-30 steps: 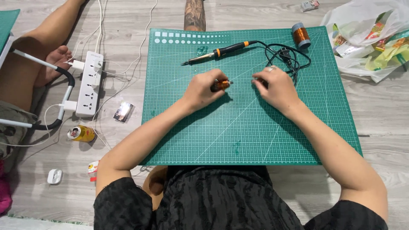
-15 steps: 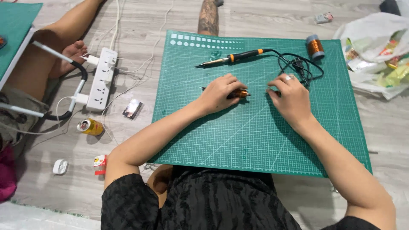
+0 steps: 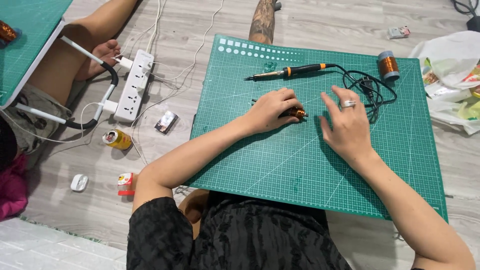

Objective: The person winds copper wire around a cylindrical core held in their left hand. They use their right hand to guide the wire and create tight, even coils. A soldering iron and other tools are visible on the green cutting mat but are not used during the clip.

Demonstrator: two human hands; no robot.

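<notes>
My left hand (image 3: 272, 109) rests on the green cutting mat (image 3: 300, 165) and closes around a small copper-wound coil (image 3: 296, 113), whose end sticks out past my fingers. My right hand (image 3: 346, 125), wearing a ring, lies just right of the coil with fingers spread and nothing in it. A soldering iron (image 3: 290, 72) with a black and orange handle lies beyond my hands, its black cord (image 3: 367, 90) bunched at the right. A spool of copper wire (image 3: 388, 65) stands at the mat's far right corner.
A white power strip (image 3: 134, 85), a yellow can (image 3: 117, 139), a small white case (image 3: 79, 182) and a small red and white packet (image 3: 125, 183) lie on the floor at left. Another person's legs (image 3: 75, 60) and folding table (image 3: 30, 45) are far left. Plastic bags (image 3: 450, 80) sit right.
My right hand has lifted off the coil and spread its fingers. The left hand still holds the coil. The view has shifted, so the mat sits further right and lower.
</notes>
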